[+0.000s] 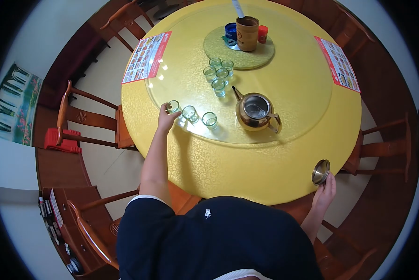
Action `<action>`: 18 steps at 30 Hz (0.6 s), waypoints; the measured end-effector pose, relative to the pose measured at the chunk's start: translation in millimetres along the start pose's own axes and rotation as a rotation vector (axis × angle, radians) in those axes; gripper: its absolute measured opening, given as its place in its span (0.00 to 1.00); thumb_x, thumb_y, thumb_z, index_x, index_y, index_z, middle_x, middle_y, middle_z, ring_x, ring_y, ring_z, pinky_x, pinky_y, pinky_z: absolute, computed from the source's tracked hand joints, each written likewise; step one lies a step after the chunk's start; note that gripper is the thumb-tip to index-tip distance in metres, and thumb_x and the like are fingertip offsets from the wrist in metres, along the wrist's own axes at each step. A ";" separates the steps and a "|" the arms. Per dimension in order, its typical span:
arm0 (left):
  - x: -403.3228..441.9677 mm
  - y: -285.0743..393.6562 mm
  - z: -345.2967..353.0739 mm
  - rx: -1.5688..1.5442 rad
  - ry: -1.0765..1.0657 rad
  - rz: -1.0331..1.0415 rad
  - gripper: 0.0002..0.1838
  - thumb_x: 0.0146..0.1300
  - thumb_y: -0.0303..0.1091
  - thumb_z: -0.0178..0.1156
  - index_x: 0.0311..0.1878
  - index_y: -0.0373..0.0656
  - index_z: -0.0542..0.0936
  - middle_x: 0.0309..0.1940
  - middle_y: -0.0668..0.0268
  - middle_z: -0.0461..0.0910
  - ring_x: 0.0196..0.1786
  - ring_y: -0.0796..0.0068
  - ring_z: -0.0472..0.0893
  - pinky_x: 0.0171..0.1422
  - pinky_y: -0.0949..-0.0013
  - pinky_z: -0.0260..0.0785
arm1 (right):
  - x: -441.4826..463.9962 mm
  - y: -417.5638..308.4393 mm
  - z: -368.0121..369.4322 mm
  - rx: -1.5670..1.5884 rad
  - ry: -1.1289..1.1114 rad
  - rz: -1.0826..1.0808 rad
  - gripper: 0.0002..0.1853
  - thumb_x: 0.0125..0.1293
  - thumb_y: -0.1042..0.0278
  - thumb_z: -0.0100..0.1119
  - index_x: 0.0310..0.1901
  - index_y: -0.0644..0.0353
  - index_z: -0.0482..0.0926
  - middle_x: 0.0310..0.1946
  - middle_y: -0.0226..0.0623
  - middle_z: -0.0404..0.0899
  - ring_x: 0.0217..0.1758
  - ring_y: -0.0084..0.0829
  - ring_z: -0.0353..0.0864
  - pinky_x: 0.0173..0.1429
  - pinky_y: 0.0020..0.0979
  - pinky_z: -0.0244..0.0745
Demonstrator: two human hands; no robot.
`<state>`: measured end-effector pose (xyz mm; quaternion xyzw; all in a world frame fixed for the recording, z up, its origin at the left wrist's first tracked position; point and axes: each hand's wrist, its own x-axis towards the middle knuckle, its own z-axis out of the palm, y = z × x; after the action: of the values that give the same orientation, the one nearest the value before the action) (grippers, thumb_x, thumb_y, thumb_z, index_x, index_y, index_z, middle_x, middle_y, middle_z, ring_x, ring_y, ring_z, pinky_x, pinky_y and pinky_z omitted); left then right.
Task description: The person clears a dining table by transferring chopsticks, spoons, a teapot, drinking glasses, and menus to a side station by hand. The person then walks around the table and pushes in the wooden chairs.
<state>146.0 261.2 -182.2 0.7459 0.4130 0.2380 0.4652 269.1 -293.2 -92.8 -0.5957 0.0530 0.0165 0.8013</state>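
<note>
My left hand (166,117) is closed around a small green-tinted glass (173,106) at the near left of the glass turntable. To its right stand two similar glasses, one a little apart (189,113) and another further along (209,120). My right hand (324,191) grips a round metal lid (320,172) by its edge, over the table's near right edge, with its hollow side showing. A gold-coloured metal teapot (256,112) stands uncovered on the turntable, its spout pointing to the far left. Beyond the spout, several more glasses (219,87) are grouped together.
The yellow round table (209,175) carries the glass turntable (293,107). A smaller round board (261,60) holds a brown pot (247,35), a blue tin (230,31) and a red container (263,34). Printed menus (147,57) lie left and right. Wooden chairs (90,120) surround the table.
</note>
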 end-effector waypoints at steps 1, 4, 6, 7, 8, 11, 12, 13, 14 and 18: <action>-0.8 -0.2 1.2 -0.012 -0.016 0.004 0.34 0.36 0.31 0.67 0.50 0.39 0.63 0.44 0.61 0.68 0.44 0.68 0.69 0.46 0.69 0.64 | 0.5 -0.4 0.7 -0.003 -0.003 -0.001 0.11 0.63 0.70 0.42 0.41 0.69 0.69 0.35 0.35 0.72 0.38 0.22 0.69 0.45 0.23 0.63; 1.8 -2.5 0.9 -0.027 -0.053 -0.011 0.35 0.36 0.28 0.66 0.52 0.39 0.62 0.46 0.60 0.67 0.48 0.68 0.67 0.48 0.69 0.64 | 1.0 -0.9 2.3 -0.004 0.005 -0.008 0.11 0.63 0.70 0.43 0.41 0.69 0.69 0.35 0.35 0.72 0.38 0.22 0.69 0.45 0.22 0.63; 2.6 -1.4 -1.1 -0.013 -0.075 0.025 0.36 0.36 0.28 0.64 0.53 0.38 0.61 0.48 0.58 0.66 0.49 0.65 0.67 0.50 0.67 0.63 | 1.5 -1.5 3.0 -0.001 -0.011 -0.015 0.11 0.63 0.70 0.43 0.41 0.69 0.69 0.35 0.35 0.72 0.38 0.21 0.69 0.44 0.22 0.63; 5.2 0.0 -3.5 -0.015 -0.077 0.028 0.36 0.36 0.28 0.64 0.53 0.38 0.61 0.48 0.58 0.66 0.49 0.65 0.67 0.50 0.67 0.63 | 2.6 -0.3 0.0 0.000 -0.009 -0.018 0.11 0.63 0.70 0.43 0.41 0.69 0.69 0.35 0.35 0.72 0.38 0.21 0.69 0.44 0.22 0.63; 8.9 7.0 -6.0 0.072 0.006 0.101 0.36 0.37 0.30 0.63 0.54 0.38 0.61 0.50 0.56 0.65 0.50 0.62 0.67 0.52 0.66 0.62 | 3.7 1.2 -3.8 -0.016 -0.046 -0.023 0.12 0.64 0.69 0.42 0.42 0.69 0.69 0.36 0.36 0.72 0.40 0.22 0.69 0.46 0.23 0.64; 13.4 47.7 5.1 0.266 0.139 0.353 0.37 0.38 0.35 0.63 0.53 0.36 0.61 0.50 0.54 0.65 0.52 0.58 0.66 0.55 0.63 0.60 | 1.7 0.0 0.7 -0.024 -0.029 -0.011 0.12 0.63 0.68 0.43 0.42 0.69 0.69 0.35 0.35 0.71 0.39 0.22 0.69 0.46 0.22 0.63; 8.6 72.6 14.4 0.372 0.197 0.526 0.37 0.38 0.39 0.64 0.53 0.36 0.62 0.50 0.52 0.65 0.52 0.56 0.65 0.56 0.61 0.59 | 1.3 -1.5 4.4 -0.018 0.011 0.008 0.11 0.63 0.70 0.44 0.41 0.69 0.69 0.33 0.33 0.71 0.37 0.20 0.68 0.44 0.21 0.62; 3.7 95.4 29.3 0.407 0.127 0.519 0.37 0.37 0.42 0.64 0.52 0.36 0.63 0.49 0.52 0.66 0.52 0.56 0.66 0.56 0.61 0.58 | 1.8 -1.3 4.8 -0.020 0.014 0.009 0.11 0.63 0.70 0.44 0.41 0.69 0.69 0.33 0.33 0.71 0.37 0.20 0.68 0.44 0.21 0.62; 1.1 112.1 48.1 0.440 0.058 0.512 0.38 0.37 0.45 0.65 0.51 0.36 0.64 0.47 0.51 0.67 0.52 0.56 0.66 0.56 0.61 0.58 | 2.5 -0.6 5.3 -0.019 -0.002 0.008 0.11 0.62 0.69 0.44 0.41 0.69 0.69 0.33 0.33 0.71 0.37 0.20 0.67 0.44 0.21 0.62; 12.1 136.5 108.8 0.655 -0.250 0.293 0.39 0.33 0.53 0.66 0.47 0.35 0.67 0.45 0.52 0.70 0.49 0.56 0.69 0.53 0.60 0.61 | 2.2 -4.9 8.9 -0.005 -0.027 -0.010 0.11 0.62 0.69 0.44 0.41 0.69 0.69 0.32 0.32 0.70 0.37 0.20 0.67 0.44 0.21 0.62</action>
<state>286.9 186.3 -110.4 0.9295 0.2963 0.0646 0.2098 272.3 -286.2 -85.8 -0.5978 0.0394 0.0207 0.8004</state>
